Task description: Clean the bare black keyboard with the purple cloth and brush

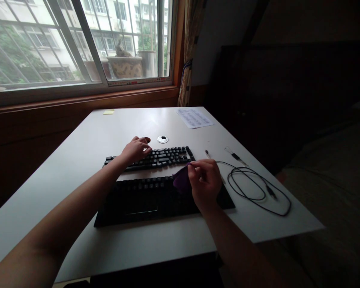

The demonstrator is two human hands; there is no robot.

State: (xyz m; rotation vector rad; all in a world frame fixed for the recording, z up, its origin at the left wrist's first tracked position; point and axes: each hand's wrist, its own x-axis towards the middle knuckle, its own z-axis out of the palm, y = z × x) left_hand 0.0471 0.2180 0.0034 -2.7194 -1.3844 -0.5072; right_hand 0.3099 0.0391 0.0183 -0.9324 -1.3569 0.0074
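Forearms (78, 204) cross the lower frame; centrally, the right hand (206, 182) pinches purple cloth (181, 181), seemingly for control; left hand (134, 150) curls by keycaps (163, 160), contents unclear.

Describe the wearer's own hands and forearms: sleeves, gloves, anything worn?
Both the left hand and right hand are bare, without gloves. No sleeve shows on either forearm, and no watch or bracelet is visible.

Daylight is admitted through the window (132, 44) at upper left, its outdoor view washed pale. A soft glare is cast on the far part of the counter (75, 160); the right side is sunk in near-black shadow, its detail lost.
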